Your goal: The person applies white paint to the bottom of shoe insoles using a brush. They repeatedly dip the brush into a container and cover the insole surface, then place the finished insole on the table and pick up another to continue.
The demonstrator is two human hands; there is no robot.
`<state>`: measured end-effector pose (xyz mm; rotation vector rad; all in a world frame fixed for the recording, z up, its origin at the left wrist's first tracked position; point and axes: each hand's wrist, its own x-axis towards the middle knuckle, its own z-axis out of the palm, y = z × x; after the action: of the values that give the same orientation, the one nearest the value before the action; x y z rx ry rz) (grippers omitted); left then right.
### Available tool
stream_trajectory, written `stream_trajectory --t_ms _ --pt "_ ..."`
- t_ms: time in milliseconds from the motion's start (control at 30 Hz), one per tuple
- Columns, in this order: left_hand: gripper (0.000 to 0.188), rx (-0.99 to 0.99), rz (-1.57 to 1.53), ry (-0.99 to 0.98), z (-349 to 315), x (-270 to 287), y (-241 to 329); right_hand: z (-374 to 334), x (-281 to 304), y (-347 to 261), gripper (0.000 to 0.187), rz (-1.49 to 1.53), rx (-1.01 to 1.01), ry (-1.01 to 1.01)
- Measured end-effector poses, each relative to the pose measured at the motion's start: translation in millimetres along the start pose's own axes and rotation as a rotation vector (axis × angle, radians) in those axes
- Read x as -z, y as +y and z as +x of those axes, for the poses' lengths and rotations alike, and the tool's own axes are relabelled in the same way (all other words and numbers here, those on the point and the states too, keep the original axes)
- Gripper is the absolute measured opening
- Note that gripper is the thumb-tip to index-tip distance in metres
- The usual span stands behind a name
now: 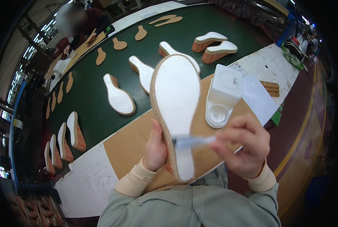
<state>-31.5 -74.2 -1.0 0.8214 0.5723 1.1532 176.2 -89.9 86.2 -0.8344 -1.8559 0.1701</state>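
Note:
My left hand (155, 149) is closed around the side of a wedge shoe sole (177, 89), its white top face turned up and its edge tan and rope-like. Pinched in my right hand (246, 145) is a small pale-handled brush (195, 141), smeared by motion. The brush's dark tip lies over the narrow part of the white face; whether it touches there I cannot tell. Right of the sole stands a white plastic pot (226, 85) with a small round cup at its near end.
Brown cardboard (129, 153) lies beneath my hands. Several white-topped wedge soles (120, 98) and tan insoles (120, 44) rest on the green belt (89, 94). White sheets (258, 96) lie to the right. Another person (89, 22) works at the far left.

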Motion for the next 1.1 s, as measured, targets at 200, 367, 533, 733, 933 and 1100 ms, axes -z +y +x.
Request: stream_trajectory --t_ms 200,367,533,733,933,1100 --pt "0.082 -0.081 0.101 0.147 -5.0 -3.8 -12.7 1.3 -21.0 0.2 0.018 -0.169 0.132 0.003" --pt "0.082 -0.057 -0.022 0.046 -4.4 7.4 -3.8 -9.5 -19.7 -15.6 0.019 -0.054 0.102 -0.045" --pt "0.085 -0.115 0.078 0.132 -0.8 -0.9 -2.9 -4.9 -17.9 -7.4 0.019 -0.174 0.088 -0.014" --pt "0.088 -0.114 -0.002 0.151 5.1 -2.9 8.4 -18.1 -16.6 -21.2 0.018 -0.033 0.048 -0.093" --pt "0.085 -0.117 0.018 0.129 10.7 0.8 17.0 -20.3 -10.6 -16.7 0.020 -0.041 0.150 -0.206" --pt "0.081 -0.086 0.025 0.118 13.5 4.6 17.6 -18.0 -5.2 -12.8 0.019 0.021 0.148 -0.175"
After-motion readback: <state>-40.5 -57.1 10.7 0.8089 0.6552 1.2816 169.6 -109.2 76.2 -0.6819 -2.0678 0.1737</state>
